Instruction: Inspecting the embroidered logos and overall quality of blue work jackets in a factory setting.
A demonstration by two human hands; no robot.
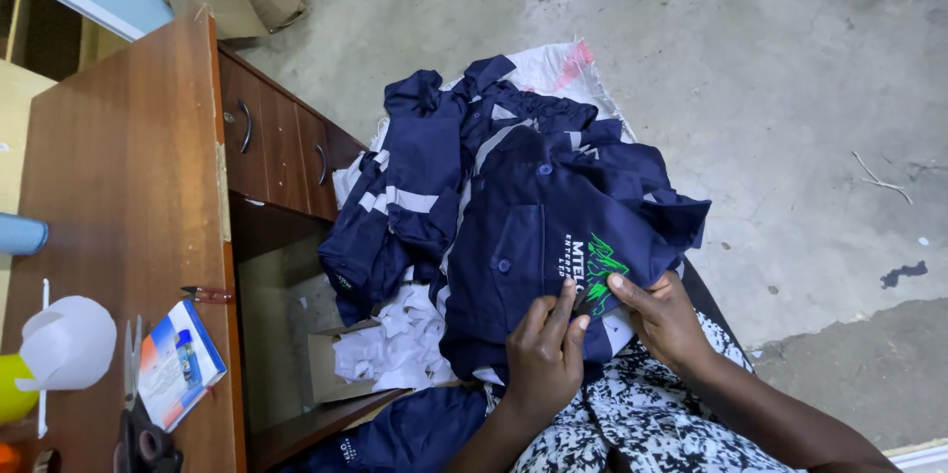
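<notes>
Both hands rest on a navy shirt (553, 246) spread over the person's lap, atop a heap of navy garments with pale stripes (415, 197). The left hand (545, 359) pinches the fabric beside the green emblem (602, 274); the right hand (664, 317) presses fingertips on the emblem's edge. To the left stands a wooden desk (118, 177) carrying scissors (138, 429), a small booklet (178, 362) and a white paper cone (67, 343). White cloth scraps (395, 340) fill a cardboard box (324, 369) below. Concrete floor (770, 88) surrounds.
</notes>
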